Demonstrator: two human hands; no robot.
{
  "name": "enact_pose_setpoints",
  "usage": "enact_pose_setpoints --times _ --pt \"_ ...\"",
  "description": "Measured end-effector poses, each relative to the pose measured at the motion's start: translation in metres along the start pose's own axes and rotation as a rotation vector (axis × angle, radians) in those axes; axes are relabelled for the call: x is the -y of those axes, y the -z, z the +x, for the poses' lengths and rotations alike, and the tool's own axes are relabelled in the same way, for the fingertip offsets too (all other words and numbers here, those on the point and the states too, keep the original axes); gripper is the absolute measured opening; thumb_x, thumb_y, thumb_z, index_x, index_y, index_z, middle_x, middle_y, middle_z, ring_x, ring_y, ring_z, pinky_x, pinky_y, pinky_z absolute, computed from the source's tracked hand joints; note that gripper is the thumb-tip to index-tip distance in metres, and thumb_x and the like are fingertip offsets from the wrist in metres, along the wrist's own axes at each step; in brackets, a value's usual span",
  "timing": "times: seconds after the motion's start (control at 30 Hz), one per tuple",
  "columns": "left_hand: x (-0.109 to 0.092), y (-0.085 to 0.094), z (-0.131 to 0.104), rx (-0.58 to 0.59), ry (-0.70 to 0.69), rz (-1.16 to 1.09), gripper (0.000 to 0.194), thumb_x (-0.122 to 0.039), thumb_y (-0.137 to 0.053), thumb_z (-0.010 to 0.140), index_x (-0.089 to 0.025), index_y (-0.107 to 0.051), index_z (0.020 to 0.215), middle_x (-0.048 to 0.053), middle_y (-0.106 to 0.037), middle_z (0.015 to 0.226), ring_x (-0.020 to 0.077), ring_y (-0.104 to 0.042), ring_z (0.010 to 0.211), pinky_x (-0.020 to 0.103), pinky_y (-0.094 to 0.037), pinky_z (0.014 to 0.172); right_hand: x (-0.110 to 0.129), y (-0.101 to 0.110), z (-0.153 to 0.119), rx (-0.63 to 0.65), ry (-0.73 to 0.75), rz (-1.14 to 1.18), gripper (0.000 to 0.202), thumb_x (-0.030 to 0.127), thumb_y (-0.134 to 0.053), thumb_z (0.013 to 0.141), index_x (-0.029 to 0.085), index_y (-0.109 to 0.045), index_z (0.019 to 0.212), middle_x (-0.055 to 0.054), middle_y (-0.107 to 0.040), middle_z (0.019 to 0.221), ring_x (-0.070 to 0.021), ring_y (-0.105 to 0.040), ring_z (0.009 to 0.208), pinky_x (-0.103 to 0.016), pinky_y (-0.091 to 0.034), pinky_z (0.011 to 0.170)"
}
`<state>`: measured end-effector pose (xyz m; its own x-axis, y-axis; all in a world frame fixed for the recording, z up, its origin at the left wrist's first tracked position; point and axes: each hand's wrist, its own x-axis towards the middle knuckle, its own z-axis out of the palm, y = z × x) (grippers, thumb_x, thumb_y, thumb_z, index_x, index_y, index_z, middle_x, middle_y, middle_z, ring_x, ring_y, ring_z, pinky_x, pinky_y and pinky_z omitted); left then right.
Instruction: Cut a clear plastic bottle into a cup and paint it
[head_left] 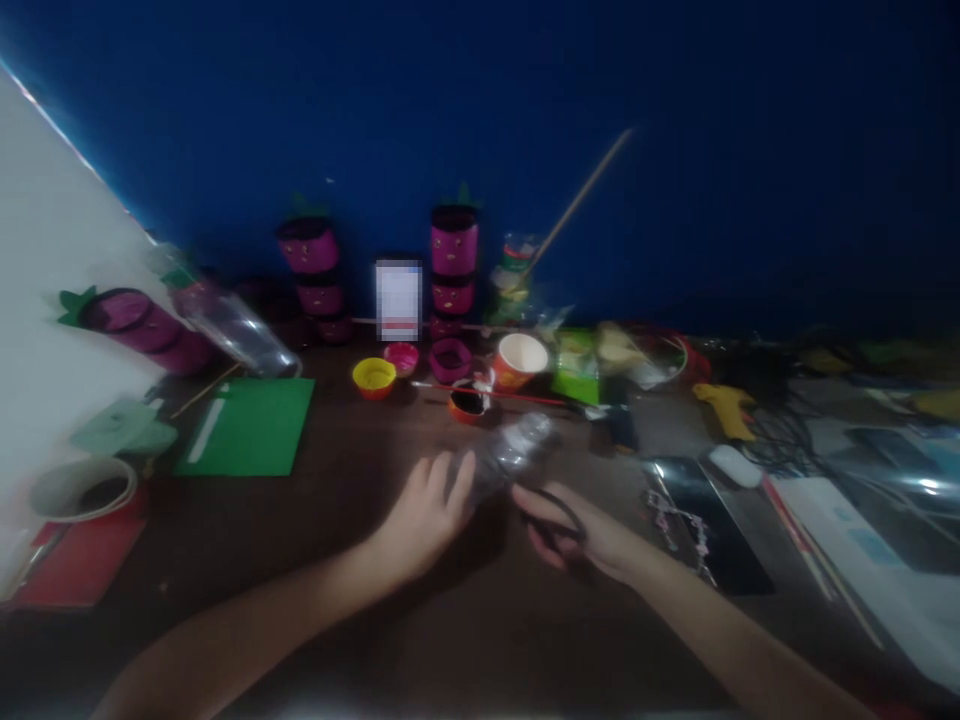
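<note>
Head camera shows, on your left, a leaning purple container (142, 325) and then two upright purple stacks (309, 245) (454, 250) with faces, which look finished. Mid-desk (465, 650), your left hand (424, 515) grips a clear plastic piece (521, 445), apparently undecorated, while your right hand (596, 530) holds scissors (578, 522) beside it; blur hides any cut, so the piece seems to be at an early stage.

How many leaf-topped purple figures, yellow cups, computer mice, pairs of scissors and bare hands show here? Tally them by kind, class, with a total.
Purple figures: 3 (leftmost figure, middle figure, rightmost figure)
Yellow cup: 1
Computer mouse: 1
Scissors: 1
Hands: 2 (left hand, right hand)
Total: 8
</note>
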<state>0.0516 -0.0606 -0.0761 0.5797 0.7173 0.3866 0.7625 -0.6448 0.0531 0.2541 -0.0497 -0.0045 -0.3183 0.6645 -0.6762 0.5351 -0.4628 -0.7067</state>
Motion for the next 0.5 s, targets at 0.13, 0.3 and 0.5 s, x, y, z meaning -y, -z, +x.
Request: enact_pose_setpoints --times 0.13,0.3,0.5 --pt "0.001 0.000 0.000 0.025 0.015 -0.021 0.052 -0.024 -0.043 0.090 -0.003 -0.028 0.135 0.025 -0.054 0.115 0.0320 -0.054 0.105 0.047 -0.046 0.085 -0.002 -0.002 0.002 -0.027 0.017 0.009 0.065 0.072 -0.042 0.074 0.015 -0.049 0.043 0.003 -0.039 0.030 -0.0044 -0.028 0.029 -0.022 -0.015 0.038" --pt "0.007 -0.001 -0.001 0.020 0.047 -0.110 0.054 -0.026 -0.048 0.087 -0.003 -0.032 0.134 0.025 -0.053 0.115 0.0321 -0.054 0.105 0.046 -0.048 0.085 -0.010 -0.009 0.006 -0.083 0.077 -0.022 0.062 0.069 -0.046 0.074 0.017 -0.046 0.042 0.004 -0.037 0.031 -0.0052 -0.032 0.033 -0.022 -0.021 0.042" --pt "0.029 -0.004 -0.002 -0.002 0.080 -0.412 0.061 -0.031 -0.057 0.082 -0.012 -0.036 0.136 0.020 -0.052 0.117 0.0282 -0.054 0.107 0.042 -0.049 0.088 -0.039 0.002 -0.007 0.032 0.074 0.246 0.056 0.071 -0.054 0.066 0.017 -0.049 0.053 0.004 -0.044 0.042 -0.0059 -0.036 0.038 -0.021 -0.021 0.040"
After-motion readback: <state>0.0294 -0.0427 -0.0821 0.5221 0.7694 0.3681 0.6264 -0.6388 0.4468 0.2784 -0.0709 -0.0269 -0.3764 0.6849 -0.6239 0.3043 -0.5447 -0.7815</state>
